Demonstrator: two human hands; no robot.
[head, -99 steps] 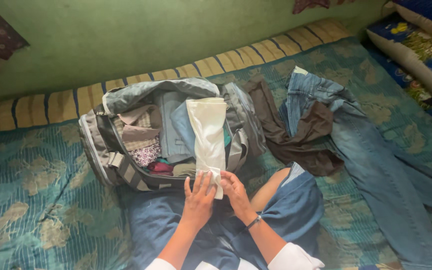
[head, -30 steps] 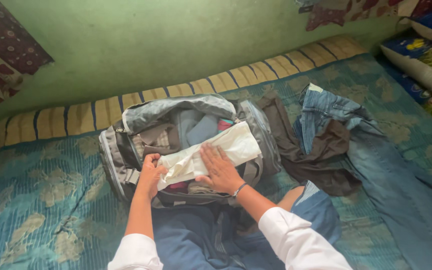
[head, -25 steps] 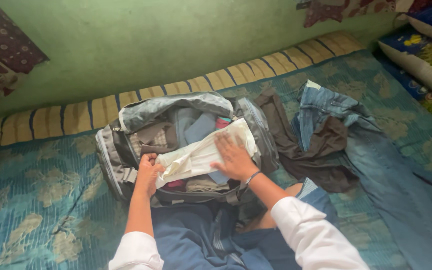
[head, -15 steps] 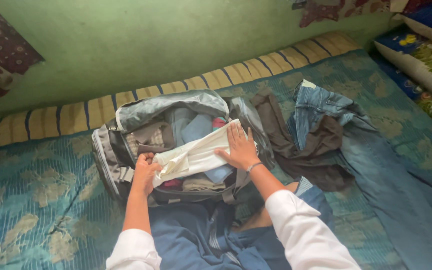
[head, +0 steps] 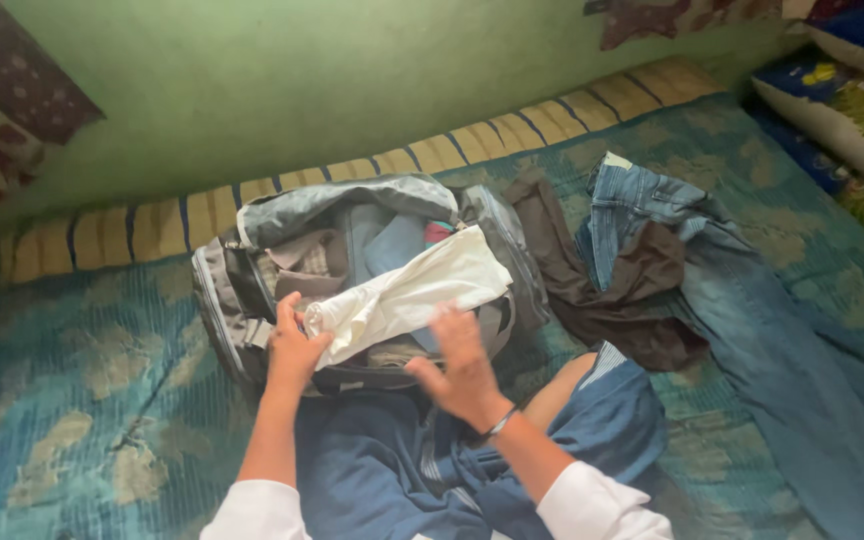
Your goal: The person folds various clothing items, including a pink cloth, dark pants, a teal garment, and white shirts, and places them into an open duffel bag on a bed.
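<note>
A grey duffel bag lies unzipped on the bed, stuffed with folded clothes. Across its top lies a folded cream-white garment. My left hand grips that garment's left end at the bag's front-left rim. My right hand hovers blurred just in front of the bag, fingers spread, holding nothing and off the cloth. My knees in blue fabric sit below the bag.
A dark brown garment and blue jeans lie spread on the teal patterned bedcover to the right. A striped mattress edge meets the green wall behind. Pillows are stacked at the far right.
My right hand has lifted off the cream garment and pulled back toward me. The left hand keeps its grip on the garment's end. The garment now lies crosswise on the bag.
</note>
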